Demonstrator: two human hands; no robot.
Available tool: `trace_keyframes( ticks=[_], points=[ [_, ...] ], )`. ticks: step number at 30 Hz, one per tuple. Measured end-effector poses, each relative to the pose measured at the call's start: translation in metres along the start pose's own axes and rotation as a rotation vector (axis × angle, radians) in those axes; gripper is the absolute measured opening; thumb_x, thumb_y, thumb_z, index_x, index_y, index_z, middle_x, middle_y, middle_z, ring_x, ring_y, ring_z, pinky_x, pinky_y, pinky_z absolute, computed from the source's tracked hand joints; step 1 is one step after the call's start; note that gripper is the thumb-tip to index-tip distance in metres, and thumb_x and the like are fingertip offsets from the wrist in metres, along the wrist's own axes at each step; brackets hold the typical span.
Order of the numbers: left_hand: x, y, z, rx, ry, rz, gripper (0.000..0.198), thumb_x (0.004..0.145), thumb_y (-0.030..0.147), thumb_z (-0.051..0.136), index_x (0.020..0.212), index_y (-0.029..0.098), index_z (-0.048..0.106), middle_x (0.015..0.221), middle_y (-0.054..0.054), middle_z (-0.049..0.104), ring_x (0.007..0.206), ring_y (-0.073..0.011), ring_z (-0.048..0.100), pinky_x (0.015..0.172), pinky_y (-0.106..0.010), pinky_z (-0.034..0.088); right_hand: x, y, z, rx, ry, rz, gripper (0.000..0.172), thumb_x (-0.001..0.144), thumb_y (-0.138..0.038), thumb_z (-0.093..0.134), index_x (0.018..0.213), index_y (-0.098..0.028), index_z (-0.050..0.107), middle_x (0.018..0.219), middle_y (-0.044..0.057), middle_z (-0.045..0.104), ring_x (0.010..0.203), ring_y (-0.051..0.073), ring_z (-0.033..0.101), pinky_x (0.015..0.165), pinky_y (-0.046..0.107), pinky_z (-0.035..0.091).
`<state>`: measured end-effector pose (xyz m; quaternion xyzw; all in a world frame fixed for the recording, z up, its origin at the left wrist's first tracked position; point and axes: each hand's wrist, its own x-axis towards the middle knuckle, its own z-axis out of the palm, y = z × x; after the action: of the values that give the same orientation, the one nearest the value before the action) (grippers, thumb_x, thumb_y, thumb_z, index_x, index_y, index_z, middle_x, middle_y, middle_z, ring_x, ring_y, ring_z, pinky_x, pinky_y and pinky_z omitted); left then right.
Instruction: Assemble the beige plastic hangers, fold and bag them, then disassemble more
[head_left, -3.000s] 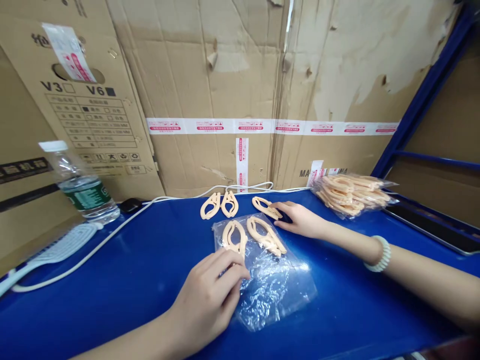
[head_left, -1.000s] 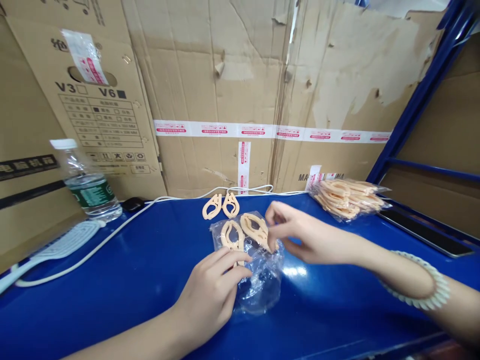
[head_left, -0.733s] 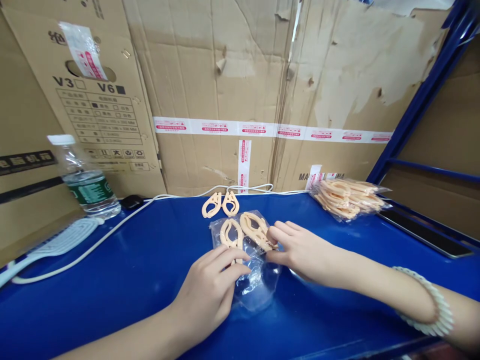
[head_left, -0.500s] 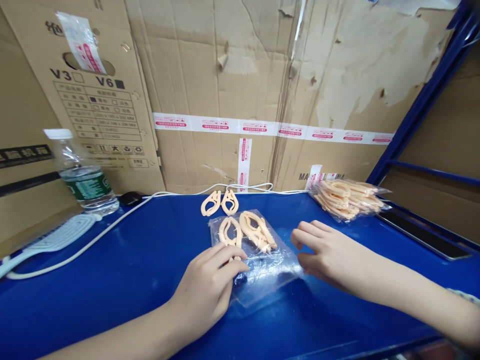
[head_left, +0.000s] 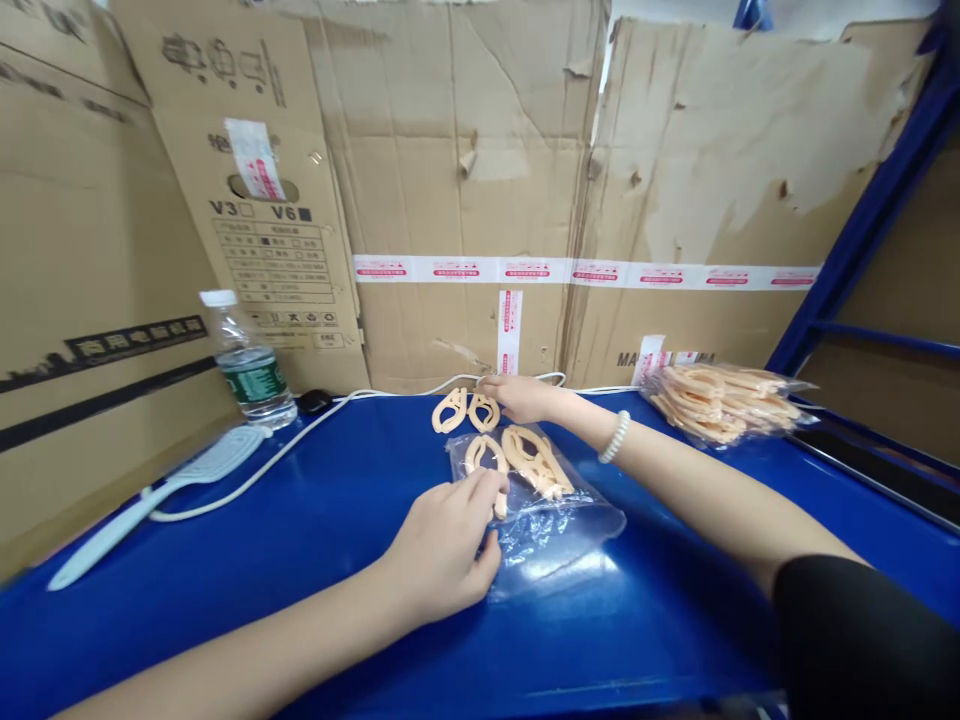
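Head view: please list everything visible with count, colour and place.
clear bag: one, transparent, mid-table
loose hangers: two, peach, behind bag
bagged hangers: at least two, peach, inside bag
packet of hangers: one, peach, back right
bottle: one, clear and green, back left
brush: one, light blue, left
small object: one, black, beside bottle
cable: count unclear, white, back and left
flat device: one, black, far right
cardboard: several sheets, brown, behind
tape: several pieces, white-red, on cardboard
table: one, blue, underneath
frame: one, blue, right
bracelet: one, pale, right arm
sleeve: one, black, right arm
left hand: one, bare, on bag
right hand: one, bare, at loose hangers
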<state>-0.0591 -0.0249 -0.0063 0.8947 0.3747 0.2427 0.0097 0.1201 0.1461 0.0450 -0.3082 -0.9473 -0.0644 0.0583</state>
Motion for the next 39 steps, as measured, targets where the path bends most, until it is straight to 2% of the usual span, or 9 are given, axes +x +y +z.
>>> trace_keyframes(
  ticks=[3, 7, 13, 18, 22, 24, 27, 32, 39],
  points=[
    [0.002, -0.005, -0.005, 0.039, -0.061, -0.052, 0.027, 0.073, 0.013, 0.048, 0.098, 0.021, 0.046, 0.074, 0.0, 0.058, 0.064, -0.0205, 0.057, 0.058, -0.03, 0.04, 0.022, 0.009, 0.014, -0.064, -0.07, 0.034, 0.031, 0.088, -0.009, 0.06, 0.118, -0.015, 0.059, 0.121, 0.011, 0.06, 0.104, 0.022, 0.062, 0.087, 0.037, 0.052],
    [0.005, -0.014, -0.008, 0.031, -0.09, -0.085, 0.013, 0.071, 0.014, 0.051, 0.08, 0.022, 0.047, 0.06, 0.005, 0.053, 0.052, -0.0161, 0.053, 0.05, -0.025, 0.032, 0.017, 0.022, 0.019, -0.137, -0.102, 0.127, 0.029, 0.093, -0.028, 0.061, 0.119, -0.016, 0.058, 0.121, 0.008, 0.06, 0.098, 0.021, 0.063, 0.082, 0.041, 0.055],
    [0.005, -0.02, -0.007, -0.047, -0.097, -0.084, 0.013, 0.068, 0.012, 0.052, 0.068, 0.021, 0.044, 0.059, 0.005, 0.054, 0.051, -0.0135, 0.051, 0.05, -0.023, 0.031, -0.033, 0.045, 0.006, -0.101, -0.134, 0.175, 0.025, 0.073, -0.013, 0.073, 0.098, -0.009, 0.069, 0.093, 0.011, 0.07, 0.087, 0.023, 0.066, 0.076, 0.032, 0.052],
    [0.004, -0.017, -0.007, -0.103, -0.05, -0.074, 0.011, 0.077, 0.015, 0.052, 0.072, 0.021, 0.045, 0.059, 0.005, 0.052, 0.052, -0.0131, 0.05, 0.052, -0.023, 0.032, -0.09, 0.044, -0.008, -0.043, 0.071, 0.183, 0.02, 0.092, -0.016, 0.05, 0.1, -0.012, 0.069, 0.096, 0.011, 0.071, 0.089, 0.021, 0.067, 0.08, 0.03, 0.05],
    [0.004, -0.016, -0.006, -0.131, 0.002, -0.044, 0.011, 0.086, 0.019, 0.047, 0.075, 0.021, 0.046, 0.059, 0.006, 0.05, 0.053, -0.0129, 0.048, 0.054, -0.024, 0.033, -0.134, 0.011, -0.031, -0.056, 0.319, 0.209, 0.025, 0.099, -0.023, 0.042, 0.103, -0.014, 0.065, 0.097, 0.012, 0.068, 0.091, 0.021, 0.066, 0.079, 0.032, 0.05],
    [0.003, -0.017, -0.006, -0.141, 0.051, -0.011, 0.011, 0.087, 0.018, 0.046, 0.076, 0.021, 0.047, 0.06, 0.005, 0.05, 0.054, -0.0127, 0.048, 0.055, -0.025, 0.033, -0.153, -0.019, -0.048, -0.049, 0.56, 0.142, 0.015, 0.097, -0.026, 0.05, 0.097, -0.02, 0.064, 0.087, 0.006, 0.068, 0.078, 0.018, 0.065, 0.07, 0.03, 0.05],
    [0.002, -0.018, -0.004, -0.162, 0.117, 0.027, 0.011, 0.086, 0.015, 0.047, 0.078, 0.021, 0.048, 0.062, 0.005, 0.051, 0.055, -0.0123, 0.048, 0.055, -0.024, 0.034, -0.177, -0.074, -0.07, -0.038, 0.679, 0.099, 0.002, 0.093, -0.026, 0.059, 0.093, -0.025, 0.061, 0.076, 0.001, 0.066, 0.062, 0.015, 0.062, 0.058, 0.028, 0.049],
    [0.001, -0.017, -0.003, -0.178, 0.146, 0.037, 0.011, 0.088, 0.015, 0.047, 0.079, 0.021, 0.049, 0.066, 0.004, 0.054, 0.057, -0.0124, 0.05, 0.056, -0.024, 0.037, -0.188, -0.146, -0.076, -0.041, 0.486, -0.111, 0.026, 0.099, -0.018, 0.04, 0.088, -0.024, 0.063, 0.068, 0.004, 0.063, 0.058, 0.017, 0.059, 0.051, 0.029, 0.047],
    [0.001, -0.013, -0.004, -0.161, 0.2, 0.028, 0.015, 0.093, 0.02, 0.046, 0.078, 0.02, 0.048, 0.064, 0.004, 0.054, 0.055, -0.0124, 0.051, 0.056, -0.024, 0.038, -0.161, -0.162, -0.038, -0.264, 0.418, -0.278, 0.027, 0.088, -0.01, 0.044, 0.071, -0.018, 0.063, 0.062, 0.004, 0.056, 0.049, 0.018, 0.047, 0.039, 0.034, 0.031]
  ],
)
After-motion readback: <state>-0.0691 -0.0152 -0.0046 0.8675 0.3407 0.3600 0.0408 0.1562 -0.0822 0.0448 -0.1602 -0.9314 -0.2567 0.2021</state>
